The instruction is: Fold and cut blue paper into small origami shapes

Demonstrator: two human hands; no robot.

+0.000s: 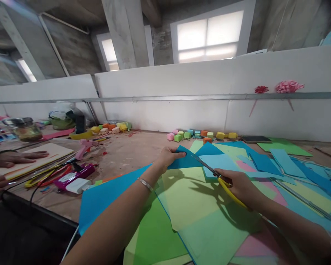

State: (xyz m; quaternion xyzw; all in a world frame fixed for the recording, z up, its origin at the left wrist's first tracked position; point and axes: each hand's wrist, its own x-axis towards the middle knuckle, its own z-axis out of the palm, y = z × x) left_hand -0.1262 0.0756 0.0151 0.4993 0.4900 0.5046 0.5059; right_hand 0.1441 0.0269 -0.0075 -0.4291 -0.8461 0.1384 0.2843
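Observation:
Between its thumb and fingers, my left hand [169, 158] pinches a piece of blue paper [188, 162] above the table. Yellow-handled scissors [227, 189] are in my right hand [238, 184], pointing left. Their blades reach the blue paper; whether they are parted there is too small to tell. Under both hands lie overlapping sheets of coloured paper, among them a pale yellow sheet [186, 200], a light green sheet [215, 235] and a darker green sheet [157, 232]. A large blue sheet [105, 198] lies partly beneath my left forearm.
Small coloured paper cubes [186, 135] line the table's back edge. At left are a pink glue gun [84, 148], a purple device [74, 177] with a white plug, cables and a glass jar [23, 129]. Another person's hand [19, 158] rests on papers. A metal ruler [303, 198] lies right.

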